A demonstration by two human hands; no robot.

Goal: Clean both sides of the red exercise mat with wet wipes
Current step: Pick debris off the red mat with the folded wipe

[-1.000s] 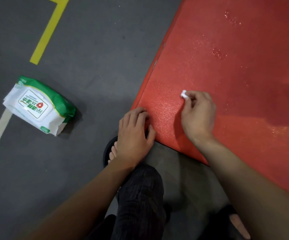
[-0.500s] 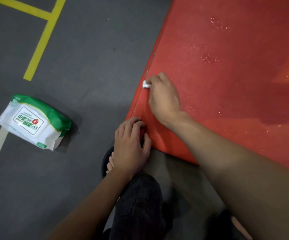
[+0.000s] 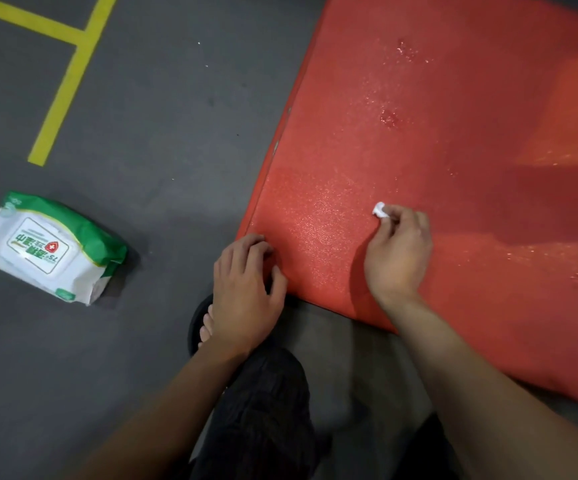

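One camera sits on the person's head. It looks forward and down, close over both hands, the red mat and the gray floor.

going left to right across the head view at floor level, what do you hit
wet wipes pack → left hand on the near corner of the red mat → white wipe wad → right hand pinching it
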